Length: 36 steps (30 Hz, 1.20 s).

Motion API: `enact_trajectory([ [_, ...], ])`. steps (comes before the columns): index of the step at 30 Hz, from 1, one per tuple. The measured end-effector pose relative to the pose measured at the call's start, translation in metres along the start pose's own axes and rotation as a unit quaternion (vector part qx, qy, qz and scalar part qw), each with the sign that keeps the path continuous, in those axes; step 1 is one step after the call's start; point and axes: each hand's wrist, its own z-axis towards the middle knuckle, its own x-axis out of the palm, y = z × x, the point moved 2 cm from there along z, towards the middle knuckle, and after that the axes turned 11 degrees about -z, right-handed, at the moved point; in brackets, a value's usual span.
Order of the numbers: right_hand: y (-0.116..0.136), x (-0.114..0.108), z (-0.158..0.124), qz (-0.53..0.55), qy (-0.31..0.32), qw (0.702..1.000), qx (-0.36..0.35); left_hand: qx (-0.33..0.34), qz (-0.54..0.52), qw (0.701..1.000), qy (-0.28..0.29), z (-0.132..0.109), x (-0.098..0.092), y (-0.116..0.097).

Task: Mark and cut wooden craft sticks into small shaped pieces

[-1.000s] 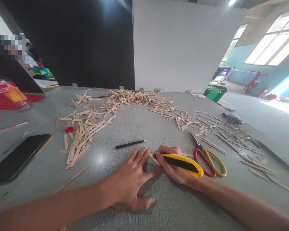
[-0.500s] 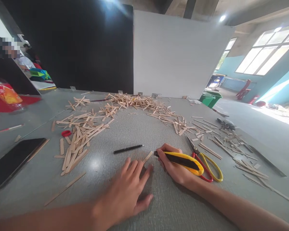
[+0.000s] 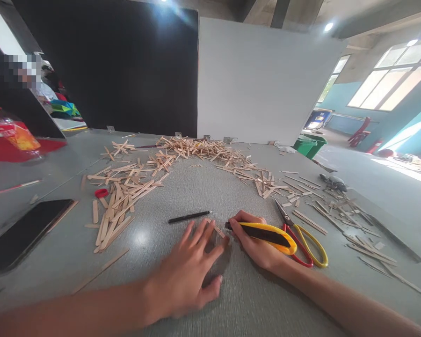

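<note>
The left hand point(image 3: 187, 274) is spread over the table point(image 3: 259, 304), fingers apart, with its fingertips at a short wooden stick point(image 3: 219, 230) lying between the two hands. The right hand point(image 3: 250, 241) is closed around a yellow-and-black cutter point(image 3: 266, 235), its dark tip pointing toward that stick and just beside it (whether the two touch, I can't tell from here). A black pen point(image 3: 189, 217) lies just beyond the left fingers. Scissors point(image 3: 288, 220) with red and yellow handles rest near the cutter, and loose sticks point(image 3: 115, 210) litter the left side.
</note>
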Motion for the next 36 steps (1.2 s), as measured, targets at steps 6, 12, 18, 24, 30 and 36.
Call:
enact_trajectory([
  [6,0.001,0.0,-0.001,-0.003,0.035,0.999,-0.019,-0.001,-0.055,0.997,0.062,0.004,-0.007,0.0],
  [12,0.004,0.0,-0.002,-0.015,0.043,0.998,-0.036,0.002,-0.076,0.996,0.043,0.003,-0.006,0.0],
  [18,0.002,0.001,-0.001,-0.017,0.038,0.998,-0.038,0.006,-0.083,0.995,0.046,0.004,-0.007,0.0],
  [24,0.003,0.001,-0.001,-0.013,0.037,0.999,-0.035,0.005,-0.085,0.995,0.045,0.005,-0.008,-0.001],
  [30,0.004,0.0,-0.001,-0.01,0.04,0.998,-0.043,0.007,-0.092,0.995,0.041,0.006,-0.008,-0.001],
  [36,-0.001,0.005,-0.002,-0.021,0.043,0.997,-0.064,0.028,-0.102,0.989,0.102,0.009,-0.013,0.002],
])
